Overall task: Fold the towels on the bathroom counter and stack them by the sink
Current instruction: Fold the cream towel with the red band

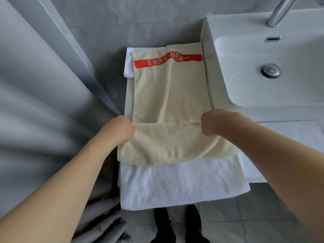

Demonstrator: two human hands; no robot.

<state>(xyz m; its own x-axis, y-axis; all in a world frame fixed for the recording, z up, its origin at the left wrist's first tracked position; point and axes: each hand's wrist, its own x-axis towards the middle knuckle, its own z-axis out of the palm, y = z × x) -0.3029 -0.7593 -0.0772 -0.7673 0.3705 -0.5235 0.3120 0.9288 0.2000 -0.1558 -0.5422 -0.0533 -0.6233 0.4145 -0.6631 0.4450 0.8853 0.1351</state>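
Note:
A cream towel [168, 95] with a red printed band lies lengthwise on the counter, left of the sink [266, 60]. Its near end is lifted and doubled back toward the far end. My left hand [121, 128] grips the left corner of that lifted edge. My right hand [213, 123] grips the right corner. Under the cream towel lies a white towel [182, 185]; its near part hangs over the counter's front edge and a far corner shows at the back left.
A grey shower curtain [43, 102] hangs close on the left. The chrome tap [280, 13] and drain plug [270, 70] belong to the white basin on the right. Grey tiled wall stands behind. Below are floor tiles and my dark shoes [178, 223].

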